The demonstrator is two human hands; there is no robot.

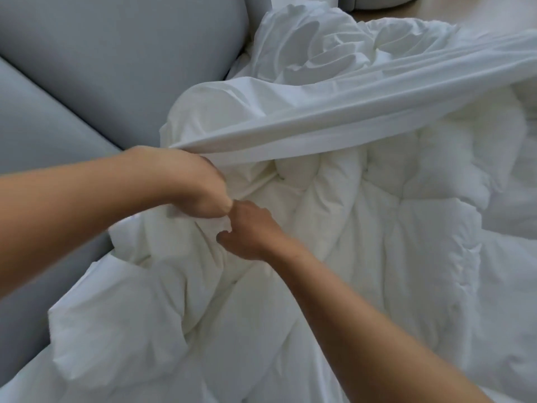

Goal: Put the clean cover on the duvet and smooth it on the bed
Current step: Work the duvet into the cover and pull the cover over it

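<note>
While the left hand [197, 184] clenches in a fist round a bunched edge of the white duvet cover [348, 117], that edge stretches taut toward the upper right, above the puffy duvet [377, 228]. The right hand [252, 231], touching the fist from below, pinches the same cover's loose fold with curled fingers. Both layers heap beside the grey padded bed frame [116, 53] on the left.

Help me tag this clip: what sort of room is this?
Most likely a bedroom: a puffy white duvet and a thin white cover lie heaped beside padded grey upholstery, probably a headboard, with pale wood floor beyond.
</note>
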